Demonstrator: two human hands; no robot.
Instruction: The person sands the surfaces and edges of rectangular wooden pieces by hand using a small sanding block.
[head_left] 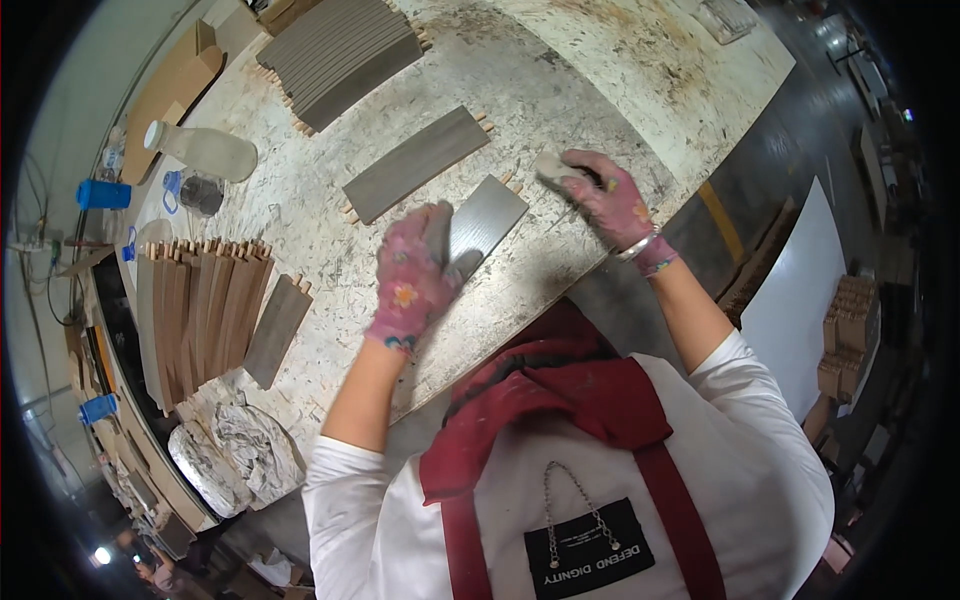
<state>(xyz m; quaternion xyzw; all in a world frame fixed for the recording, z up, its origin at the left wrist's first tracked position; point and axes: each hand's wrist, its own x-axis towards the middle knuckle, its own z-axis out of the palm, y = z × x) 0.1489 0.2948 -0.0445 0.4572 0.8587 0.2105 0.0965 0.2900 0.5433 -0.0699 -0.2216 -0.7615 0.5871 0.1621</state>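
Observation:
Both hands wear pink flowered gloves with grey palms. My left hand (412,270) grips the near-left end of a short grey-brown wooden slat (488,215), its fingers and thumb closed about that end. The slat lies on the worktable, light shining off its face, with small dowels sticking out of the far end. To the right, apart from the slat, my right hand (610,200) is curled around a small pale pad (553,170), whose exact kind I cannot make out. Just beyond is a second doweled slat (418,165), lying flat.
A stack of doweled slats (345,60) sits at the far side. At left, several slats stand in a row (205,310), one leaning slat (278,330) beside them. Nearby are a cloudy bottle (210,152), a blue-capped container (200,193) and crumpled wrapping (255,450).

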